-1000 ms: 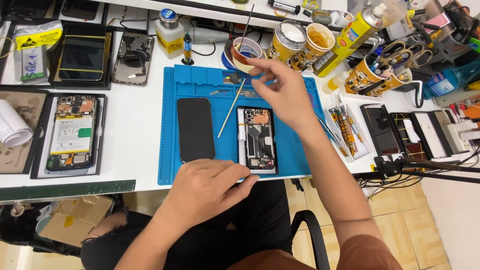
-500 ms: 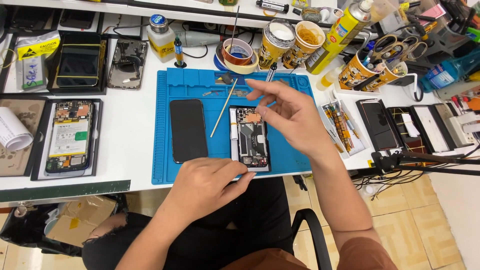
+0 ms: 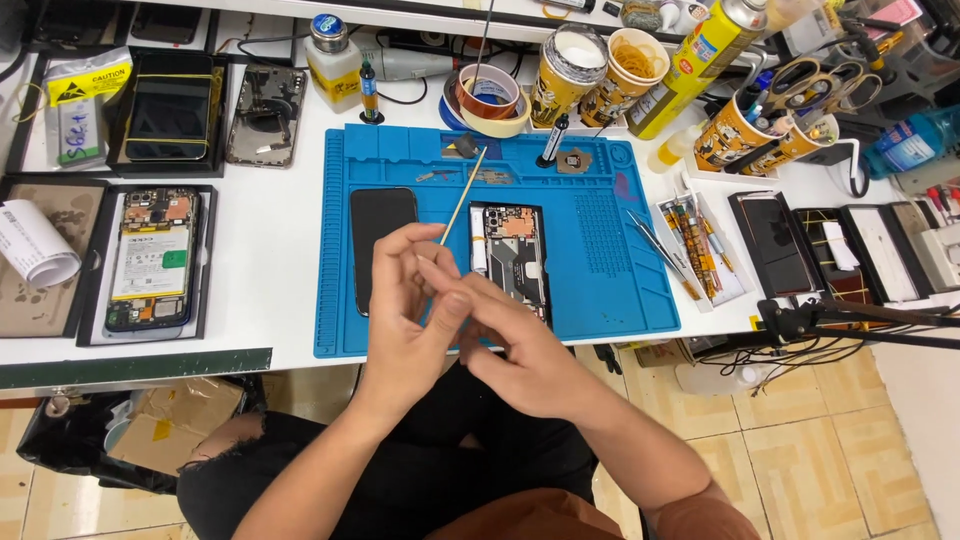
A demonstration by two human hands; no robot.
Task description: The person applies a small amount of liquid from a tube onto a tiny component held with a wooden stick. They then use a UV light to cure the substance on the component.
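My left hand (image 3: pixel 405 320) and my right hand (image 3: pixel 520 350) meet above the front edge of the blue work mat (image 3: pixel 600 270), fingertips touching; anything pinched between them is too small to make out. Just behind them lies an opened phone (image 3: pixel 515 255) with its board exposed. A black phone screen (image 3: pixel 380 235) lies to its left on the mat. A thin wooden stick (image 3: pixel 462 195) rests slanted between the two.
Rolls of tape (image 3: pixel 490 98), cups of tools (image 3: pixel 745 135), a spray can (image 3: pixel 700 60) and a small bottle (image 3: pixel 332 60) line the back. Tweezers (image 3: pixel 655 240) lie on the mat's right. Trays with other opened phones (image 3: pixel 150 260) sit left; black trays (image 3: pixel 790 245) right.
My right hand has pulled back from the tape rolls at the back to the front edge. My left hand rose from the desk edge to meet it.
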